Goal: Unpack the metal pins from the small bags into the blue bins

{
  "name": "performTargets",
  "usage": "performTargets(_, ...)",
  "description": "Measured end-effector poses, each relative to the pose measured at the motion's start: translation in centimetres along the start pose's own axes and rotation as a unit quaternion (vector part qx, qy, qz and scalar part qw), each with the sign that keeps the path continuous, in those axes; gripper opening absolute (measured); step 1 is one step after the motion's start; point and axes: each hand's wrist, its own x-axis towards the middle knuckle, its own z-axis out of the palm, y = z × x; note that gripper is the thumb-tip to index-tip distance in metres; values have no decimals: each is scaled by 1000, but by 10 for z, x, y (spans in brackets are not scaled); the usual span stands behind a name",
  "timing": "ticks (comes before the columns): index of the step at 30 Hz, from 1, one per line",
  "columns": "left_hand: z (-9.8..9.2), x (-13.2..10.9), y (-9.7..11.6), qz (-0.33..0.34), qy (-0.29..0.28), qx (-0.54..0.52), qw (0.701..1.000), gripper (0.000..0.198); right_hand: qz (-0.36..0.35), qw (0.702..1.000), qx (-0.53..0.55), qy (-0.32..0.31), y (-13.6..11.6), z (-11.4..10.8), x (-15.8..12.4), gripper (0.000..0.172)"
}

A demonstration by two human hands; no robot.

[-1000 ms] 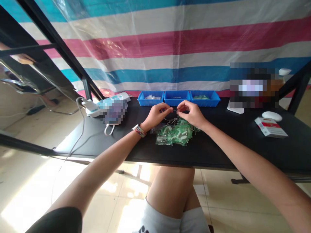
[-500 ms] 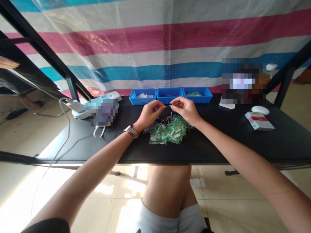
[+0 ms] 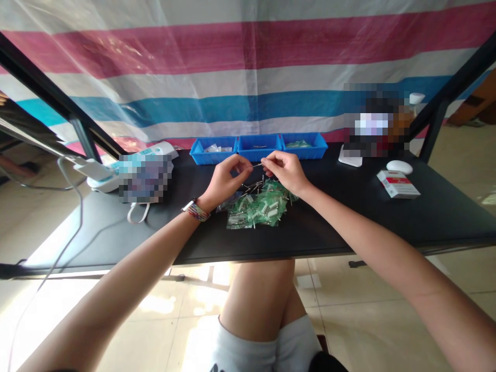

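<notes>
A thin metal pin-like piece (image 3: 258, 165) spans the small gap between my hands, above the table. My left hand (image 3: 228, 178) pinches one end of it, and my right hand (image 3: 285, 170) pinches the other. Its exact kind is too small to make out. Below my fingers lies a pile of small green plastic bags (image 3: 261, 206) with whitish pieces and metal pins. Loose dark metal rods (image 3: 253, 187) lie at the pile's back edge. Three joined blue bins (image 3: 258, 154) stand just behind: clear packets are in the left one, a few thin pieces in the middle, greenish bags in the right.
On the left of the black table (image 3: 329, 227) are a power strip (image 3: 155, 152), a white cable (image 3: 79, 222) and a blurred-out device. A red and white box (image 3: 398, 185), a white rounded object (image 3: 400, 167) and a phone-like stand (image 3: 351, 156) occupy the right. Striped sheeting hangs behind.
The view has shifted, so the table and bins appear slightly further left. Both hands keep their pinch on the thin piece, which now looks a bit more tilted.
</notes>
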Motion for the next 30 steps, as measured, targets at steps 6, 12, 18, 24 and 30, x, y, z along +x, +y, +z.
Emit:
performTargets(6, -1, 0, -1, -23, 9, 11, 1000, 40, -11, 1000, 16, -13, -1, -2, 0, 35)
performTargets(12, 1, 0, -2, -34, 6, -4, 999, 48, -19, 1000, 1, -23, 2, -3, 0, 26)
performTargets(18, 0, -1, 1, -6, 12, -25, 1000, 31, -3, 1000, 17, -24, 4, -1, 1, 33)
performTargets(24, -1, -1, 2, -6, 16, -8, 1000, 26, 2, 999, 31, -24, 5, 0, 2, 53)
performTargets(30, -2, 10, 0, -32, 69, -11, 997, 37, -4, 1000, -15, 14, 5, -3, 3, 52)
